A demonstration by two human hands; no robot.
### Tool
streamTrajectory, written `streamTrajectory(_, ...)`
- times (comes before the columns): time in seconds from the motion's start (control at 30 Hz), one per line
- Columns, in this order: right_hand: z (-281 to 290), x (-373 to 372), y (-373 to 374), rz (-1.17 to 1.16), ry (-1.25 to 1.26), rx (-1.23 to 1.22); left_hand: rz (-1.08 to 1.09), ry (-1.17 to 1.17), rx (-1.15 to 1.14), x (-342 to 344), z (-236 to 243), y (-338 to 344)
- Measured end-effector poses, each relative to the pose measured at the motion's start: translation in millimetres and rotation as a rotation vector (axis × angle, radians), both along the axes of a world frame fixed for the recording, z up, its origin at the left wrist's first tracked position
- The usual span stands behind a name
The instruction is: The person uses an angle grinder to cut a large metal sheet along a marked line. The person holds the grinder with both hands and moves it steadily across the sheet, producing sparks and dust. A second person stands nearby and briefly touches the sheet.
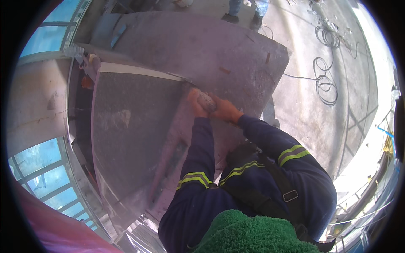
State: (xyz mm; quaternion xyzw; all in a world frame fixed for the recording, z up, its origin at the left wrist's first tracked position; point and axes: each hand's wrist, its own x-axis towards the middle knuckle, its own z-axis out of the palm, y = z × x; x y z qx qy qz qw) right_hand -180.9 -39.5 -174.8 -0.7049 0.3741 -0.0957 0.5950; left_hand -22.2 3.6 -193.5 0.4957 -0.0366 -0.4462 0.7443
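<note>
My left hand point(195, 100) and my right hand point(225, 109) are wrapped round a dusty grey hand tool point(206, 101), held near the middle of the view. Its working end is too small and shadowed to make out. The tool is at the far end of a pale strip point(141, 72) that runs along the top edge of a dark grey panel point(130, 114). Beneath and beyond my hands lies a large dusty grey-mauve sheet point(190, 46) with a few small brown marks.
A person's legs point(259, 10) stand beyond the sheet. Coiled cables point(325, 86) lie on the concrete floor point(308, 126) at right. Small items point(87, 80), some orange, sit in a gap left of the panel. Glazed framing point(38, 164) is at far left.
</note>
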Motion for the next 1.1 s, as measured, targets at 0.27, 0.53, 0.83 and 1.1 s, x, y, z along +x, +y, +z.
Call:
streamTrajectory(0.27, -2.4, 2.7, 4.2, -0.031, -0.04, -0.024, -0.005, -0.006, -0.033, 7.1, -5.5, -3.2)
streamTrajectory(0.53, -9.4, 1.7, 3.3, -0.014, -0.032, -0.067, 0.066, -0.052, -0.015, 4.0, -11.2, -3.7)
streamTrajectory(0.83, -7.7, 1.7, 9.4, -0.025, -0.034, -0.029, 0.008, 0.024, 0.003, 11.4, -22.5, 4.8)
streamTrajectory(1.1, 4.8, -0.1, 5.1, -0.014, -0.013, -0.008, 0.011, -0.033, 0.029, 12.2, -15.4, 1.1)
